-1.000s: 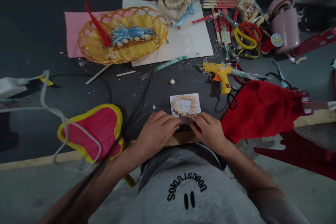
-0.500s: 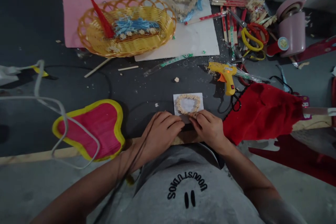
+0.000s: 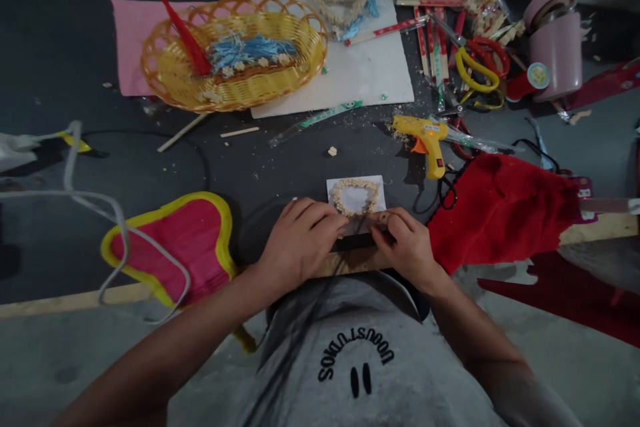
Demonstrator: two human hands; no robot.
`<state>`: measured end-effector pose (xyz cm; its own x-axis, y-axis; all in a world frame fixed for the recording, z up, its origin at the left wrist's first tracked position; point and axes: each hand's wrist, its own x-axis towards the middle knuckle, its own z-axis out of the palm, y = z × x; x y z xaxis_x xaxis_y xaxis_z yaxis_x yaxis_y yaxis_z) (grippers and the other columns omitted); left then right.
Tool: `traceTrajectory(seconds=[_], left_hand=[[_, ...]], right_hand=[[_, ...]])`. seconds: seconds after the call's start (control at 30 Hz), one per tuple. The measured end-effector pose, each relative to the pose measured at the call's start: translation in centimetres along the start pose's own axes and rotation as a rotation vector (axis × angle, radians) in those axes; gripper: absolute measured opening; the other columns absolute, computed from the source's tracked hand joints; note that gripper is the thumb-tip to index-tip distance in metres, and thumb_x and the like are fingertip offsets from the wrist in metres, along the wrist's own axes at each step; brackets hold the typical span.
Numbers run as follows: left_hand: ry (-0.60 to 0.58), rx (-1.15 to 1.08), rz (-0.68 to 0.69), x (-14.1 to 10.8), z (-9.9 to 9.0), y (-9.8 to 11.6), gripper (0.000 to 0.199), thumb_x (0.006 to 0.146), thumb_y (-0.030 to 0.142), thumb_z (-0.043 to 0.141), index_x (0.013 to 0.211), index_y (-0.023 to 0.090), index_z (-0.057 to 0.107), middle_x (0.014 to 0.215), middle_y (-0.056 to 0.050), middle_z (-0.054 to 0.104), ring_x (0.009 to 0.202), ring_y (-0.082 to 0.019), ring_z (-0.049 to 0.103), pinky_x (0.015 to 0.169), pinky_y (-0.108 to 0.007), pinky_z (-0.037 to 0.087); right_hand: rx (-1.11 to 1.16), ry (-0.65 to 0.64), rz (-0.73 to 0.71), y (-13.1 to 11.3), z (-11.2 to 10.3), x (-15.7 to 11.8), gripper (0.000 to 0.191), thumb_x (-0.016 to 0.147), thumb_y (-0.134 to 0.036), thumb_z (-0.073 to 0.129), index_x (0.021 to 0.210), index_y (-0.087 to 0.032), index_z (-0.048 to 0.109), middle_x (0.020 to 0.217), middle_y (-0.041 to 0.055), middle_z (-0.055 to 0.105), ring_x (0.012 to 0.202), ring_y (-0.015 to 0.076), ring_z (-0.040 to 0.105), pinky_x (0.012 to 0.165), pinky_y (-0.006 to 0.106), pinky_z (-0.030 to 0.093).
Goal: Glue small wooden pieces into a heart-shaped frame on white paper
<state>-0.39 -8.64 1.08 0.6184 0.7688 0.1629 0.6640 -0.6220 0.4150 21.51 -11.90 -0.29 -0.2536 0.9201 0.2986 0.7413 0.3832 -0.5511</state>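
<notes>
A ring of small pale wooden pieces (image 3: 374, 197) lies on a small white card (image 3: 357, 195) near the table's front edge. My left hand (image 3: 305, 233) is at the card's lower left corner, its fingers bent and pressed together; whatever is under its fingertips is hidden. My right hand (image 3: 406, 240) is at the lower right corner, thumb and forefinger pinched beside the ring's lower edge. What it pinches is too small to make out. One loose wooden piece (image 3: 333, 151) lies above the card.
Up and right sits a yellow glue gun (image 3: 425, 137), with scissors (image 3: 477, 73) behind it. A yellow basket (image 3: 235, 90) holds blue and red tassels. Red cloth (image 3: 500, 213) lies right of my right hand; a pink and yellow shape (image 3: 175, 247) with a white cable is at left.
My two hands have moved slightly apart, the left one leftward and up, the right one a little rightward. The whole view has shifted slightly.
</notes>
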Motion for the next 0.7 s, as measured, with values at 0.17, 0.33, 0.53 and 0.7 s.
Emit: traceTrajectory(seconds=[0.17,0.33,0.53,0.7], left_hand=[[0.031,0.046,-0.004,1.6,0.4,0.3,0.016,0.096,0.027,0.054,0.102,0.021,0.069,0.095,-0.005,0.068,0.089,-0.024,0.053,0.075,-0.037,0.043],[-0.011,0.1,-0.01,2.1,0.9,0.7,0.016,0.095,0.028,0.056,0.1,0.023,0.07,0.096,-0.006,0.066,0.092,-0.026,0.051,0.075,-0.04,0.04],[-0.029,0.066,-0.035,2.1,1.3,0.6,0.015,0.096,0.03,0.057,0.097,0.024,0.071,0.095,-0.004,0.067,0.091,-0.024,0.052,0.079,-0.04,0.039],[-0.049,0.063,-0.034,2.1,1.2,0.6,0.015,0.096,0.029,0.056,0.097,0.024,0.07,0.096,-0.004,0.067,0.092,-0.024,0.052,0.078,-0.04,0.039]], right_hand=[[0.038,0.037,0.023,0.4,-0.4,-0.2,0.008,0.094,-0.015,0.058,0.09,-0.021,0.061,0.086,0.0052,0.071,0.079,0.0147,0.069,0.07,0.025,0.059],[0.017,0.035,0.022,0.7,-0.5,-0.4,0.009,0.095,-0.016,0.056,0.091,-0.02,0.062,0.085,0.0052,0.071,0.08,0.0147,0.069,0.072,0.025,0.059],[-0.117,-0.015,0.026,0.8,-0.3,-0.6,0.013,0.096,-0.019,0.055,0.091,-0.019,0.067,0.085,0.0054,0.072,0.081,0.0165,0.068,0.073,0.027,0.057],[-0.16,-0.067,0.037,0.6,-0.1,-0.4,0.015,0.095,-0.019,0.055,0.091,-0.019,0.07,0.083,0.0045,0.071,0.078,0.0163,0.066,0.069,0.027,0.053]])
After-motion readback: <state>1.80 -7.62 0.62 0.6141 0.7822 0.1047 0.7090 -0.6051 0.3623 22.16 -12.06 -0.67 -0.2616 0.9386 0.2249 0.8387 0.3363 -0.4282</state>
